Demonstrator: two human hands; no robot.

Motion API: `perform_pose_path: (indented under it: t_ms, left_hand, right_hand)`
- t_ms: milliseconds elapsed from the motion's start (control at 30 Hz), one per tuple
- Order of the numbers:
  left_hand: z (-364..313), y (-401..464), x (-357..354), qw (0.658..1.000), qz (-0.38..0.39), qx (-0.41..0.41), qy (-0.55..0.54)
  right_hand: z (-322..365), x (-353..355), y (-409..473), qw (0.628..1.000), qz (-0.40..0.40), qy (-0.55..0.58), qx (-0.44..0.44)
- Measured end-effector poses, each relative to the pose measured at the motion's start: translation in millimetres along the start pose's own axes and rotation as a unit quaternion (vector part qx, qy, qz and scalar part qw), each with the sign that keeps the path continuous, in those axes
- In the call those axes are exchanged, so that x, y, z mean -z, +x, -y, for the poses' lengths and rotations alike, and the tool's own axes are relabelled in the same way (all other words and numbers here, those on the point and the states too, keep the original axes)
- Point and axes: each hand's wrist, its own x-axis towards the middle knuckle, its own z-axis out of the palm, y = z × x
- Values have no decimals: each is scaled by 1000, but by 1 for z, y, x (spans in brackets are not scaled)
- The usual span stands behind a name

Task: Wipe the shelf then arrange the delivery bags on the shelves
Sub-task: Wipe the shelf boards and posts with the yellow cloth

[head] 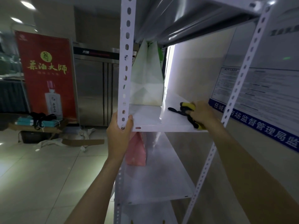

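Right now right hand grips yellow-black cloth on middle shelf; soft, limp, light, best bunched in palm. Left hand wraps post. White bag stands at shelf back, pink bag below; light, crushable, lift by top fold.

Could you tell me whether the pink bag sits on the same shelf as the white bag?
No, the pink bag stands one shelf below the white bag.

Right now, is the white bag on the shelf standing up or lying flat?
Standing up. The white bag sits upright on the shelf, its folded top reaching nearly to the shelf above.
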Motion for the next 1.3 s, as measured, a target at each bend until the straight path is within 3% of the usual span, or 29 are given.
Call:
perform_pose_path:
  t_ms: [200,300,533,733,833,1133,1300]
  left_hand:
    - [-1,0,1,1000,-6,-15,11]
    - [-3,-1,0,1000,-5,-23,19]
    - [1,-1,-1,999,-23,-24,19]
    - [-2,-3,-2,999,-36,-24,17]
    - [-5,-5,-3,999,-35,-29,21]
    - [-5,-5,-3,1000,-23,-3,19]
    - [4,-5,-4,1000,-26,10,10]
  right_hand:
    - [47,-21,-18,992,-2,32,120]
    - [35,-10,-10,994,29,51,97]
    - [4,-6,8,998,7,-62,-30]
    - [57,-25,-11,996,10,-27,85]
    - [58,-23,-21,994,13,24,101]
    - [8,4,-8,996,11,-81,-43]
    - [10,-3,-9,990,-3,-133,-48]
